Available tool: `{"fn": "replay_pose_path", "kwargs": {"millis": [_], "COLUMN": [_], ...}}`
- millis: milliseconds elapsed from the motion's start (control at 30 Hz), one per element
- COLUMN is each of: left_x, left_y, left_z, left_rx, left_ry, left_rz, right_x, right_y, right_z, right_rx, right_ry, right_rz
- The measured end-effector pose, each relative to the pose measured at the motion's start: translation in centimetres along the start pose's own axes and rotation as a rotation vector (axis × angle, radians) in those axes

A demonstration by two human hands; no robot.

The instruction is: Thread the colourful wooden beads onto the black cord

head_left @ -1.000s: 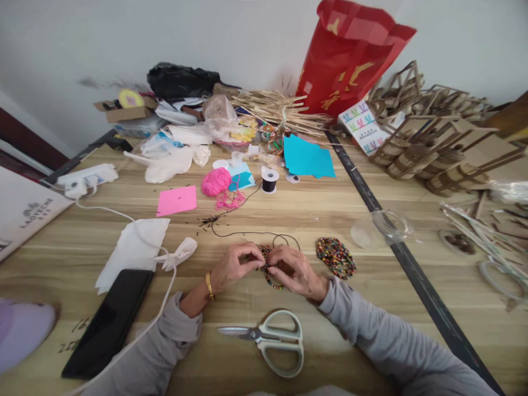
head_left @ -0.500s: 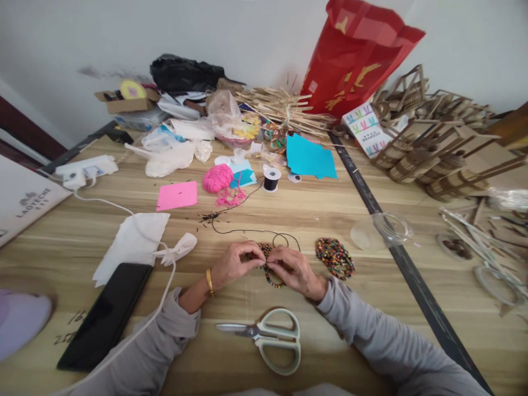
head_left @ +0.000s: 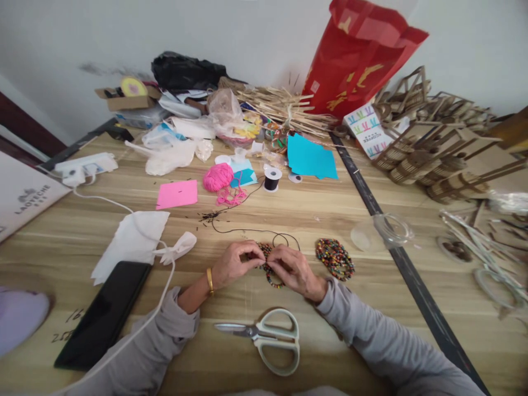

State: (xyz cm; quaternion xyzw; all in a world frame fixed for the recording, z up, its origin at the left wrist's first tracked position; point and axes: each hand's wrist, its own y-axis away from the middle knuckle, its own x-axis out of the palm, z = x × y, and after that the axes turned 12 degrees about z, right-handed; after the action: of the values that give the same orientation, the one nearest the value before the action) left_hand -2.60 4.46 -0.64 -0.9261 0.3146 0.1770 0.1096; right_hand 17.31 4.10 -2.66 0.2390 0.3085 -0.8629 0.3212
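Note:
My left hand (head_left: 237, 263), with a gold bracelet at the wrist, pinches thumb and forefinger together. Facing it, my right hand (head_left: 293, 269) is pinched too, and the fingertips of both nearly meet. What lies between them is too small to make out. Strands of multicoloured beads (head_left: 275, 280) show behind and below the fingertips, partly hidden by the hands. A second coil of beads (head_left: 335, 258) rests to the right of my right hand. Black cord (head_left: 243, 230) loops on the table behind my hands and runs toward a black spool (head_left: 271, 179). Scissors (head_left: 274, 338) lie in front.
A black phone (head_left: 105, 313) and white cable lie at the left. Pink yarn (head_left: 218, 177), pink paper (head_left: 177, 194) and blue sheets (head_left: 311, 157) lie farther back. A clear lid (head_left: 391, 230) and small baskets (head_left: 414, 162) are on the right, with a red bag (head_left: 358, 60) behind.

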Motion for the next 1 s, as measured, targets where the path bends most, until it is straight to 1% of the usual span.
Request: {"fn": "replay_pose_path", "kwargs": {"millis": [233,400,567,700,867,1000], "left_x": [-0.6,-0.9,-1.5,-1.8,-1.3,-0.8], "left_y": [0.2,0.3,0.6,0.8,0.9,0.9], "left_z": [0.2,0.3,0.4,0.4,0.8,1.2], "left_rx": [-0.034,-0.015,0.030,0.053,0.029,0.010], "left_ry": [-0.034,-0.111,-0.296,-0.441,-0.580,-0.620], "left_rz": [-0.047,-0.026,0.068,0.120,0.208,0.229], "right_x": [-0.5,-0.5,-0.3,-0.3,-0.4,-0.4], "right_y": [-0.1,-0.1,0.0,-0.1,-0.1,-0.1], "right_z": [0.4,0.4,0.1,0.1,0.2,0.2], "right_rx": [0.026,0.022,0.029,0.023,0.028,0.038], "right_ry": [0.027,0.016,0.005,0.011,0.011,0.013], "right_rz": [-0.018,-0.035,-0.030,-0.035,-0.032,-0.027]}}
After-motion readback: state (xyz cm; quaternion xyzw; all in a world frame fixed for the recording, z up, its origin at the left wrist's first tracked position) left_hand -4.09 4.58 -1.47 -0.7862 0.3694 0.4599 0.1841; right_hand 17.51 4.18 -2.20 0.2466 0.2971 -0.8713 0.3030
